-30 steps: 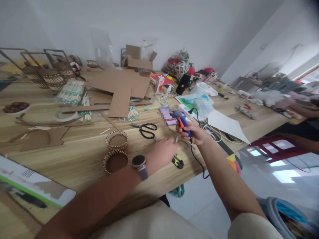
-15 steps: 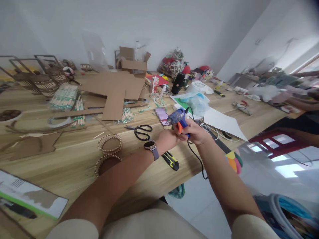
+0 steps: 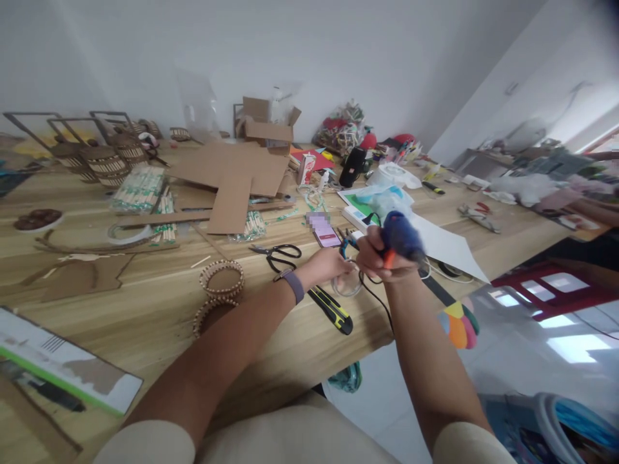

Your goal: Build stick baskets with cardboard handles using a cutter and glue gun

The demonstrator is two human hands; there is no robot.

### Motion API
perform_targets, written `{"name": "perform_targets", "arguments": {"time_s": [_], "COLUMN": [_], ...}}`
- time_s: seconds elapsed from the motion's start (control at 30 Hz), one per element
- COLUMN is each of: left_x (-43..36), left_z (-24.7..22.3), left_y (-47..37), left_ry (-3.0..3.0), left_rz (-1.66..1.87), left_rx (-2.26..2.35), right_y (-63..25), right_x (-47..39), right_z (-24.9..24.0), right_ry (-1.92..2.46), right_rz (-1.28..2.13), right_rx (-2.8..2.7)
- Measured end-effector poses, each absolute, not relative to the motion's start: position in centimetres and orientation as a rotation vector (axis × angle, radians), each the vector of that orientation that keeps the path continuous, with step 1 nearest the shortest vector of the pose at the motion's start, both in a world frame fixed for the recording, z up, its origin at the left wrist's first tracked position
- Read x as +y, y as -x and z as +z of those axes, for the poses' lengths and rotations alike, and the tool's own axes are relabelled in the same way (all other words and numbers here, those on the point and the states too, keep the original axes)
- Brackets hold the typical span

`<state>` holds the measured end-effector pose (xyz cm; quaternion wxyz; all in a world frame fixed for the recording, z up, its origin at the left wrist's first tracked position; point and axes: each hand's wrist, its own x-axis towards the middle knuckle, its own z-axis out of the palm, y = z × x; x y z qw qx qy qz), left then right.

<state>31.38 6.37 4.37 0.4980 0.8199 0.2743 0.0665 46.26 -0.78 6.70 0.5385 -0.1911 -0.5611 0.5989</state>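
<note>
In my right hand I grip a blue hot glue gun with an orange trigger, blurred by motion. Its black cord hangs down toward the table edge. My left hand reaches low over the table, fingers stretched out beside a clear ring like a tape roll; whether they touch it I cannot tell. Just beyond lie blue-handled pliers and a phone with its screen lit. Black scissors and a yellow-black utility knife lie around my left wrist.
Two round woven-edged baskets stand left of my forearm. Cardboard sheets, bundled sticks and a cardboard box fill the back. White paper lies at right, near a red stool on the floor.
My right hand has moved right with the glue gun and turned it. My left hand has come away from the gun and lies lower, by the clear ring. The view has shifted slightly.
</note>
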Motion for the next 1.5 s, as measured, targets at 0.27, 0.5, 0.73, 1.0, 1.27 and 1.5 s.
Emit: {"name": "perform_targets", "arguments": {"time_s": [0.27, 0.5, 0.73, 1.0, 1.27, 1.5], "left_x": [5.2, 5.0, 5.6, 6.9, 8.0, 11.3], "left_z": [3.4, 2.4, 2.6, 5.5, 5.1, 3.3], "left_y": [-30.7, -31.0, -29.1, -26.2, -26.1, -23.8], "left_ry": [-2.001, -2.189, -2.448, -2.842, -2.924, -2.743], "left_rz": [0.213, 0.553, 0.388, 0.092, -0.02, -0.132], "left_rx": [0.455, 0.579, 0.569, 0.722, 0.86, 1.23], "right_y": [-47.9, -46.3, -45.8, -45.0, -42.5, -43.7], "right_x": [-0.4, 0.8, 1.2, 0.7, 2.2, 0.8], "right_z": [5.1, 4.8, 5.7, 5.7, 4.6, 5.0], "right_ry": [0.119, -0.003, -0.131, 0.184, 0.303, 0.373], "right_rz": [1.334, 1.42, 1.462, 1.598, 1.687, 1.561], "right_rx": [-0.881, -0.786, -0.77, -0.877, -0.92, -0.959]}}
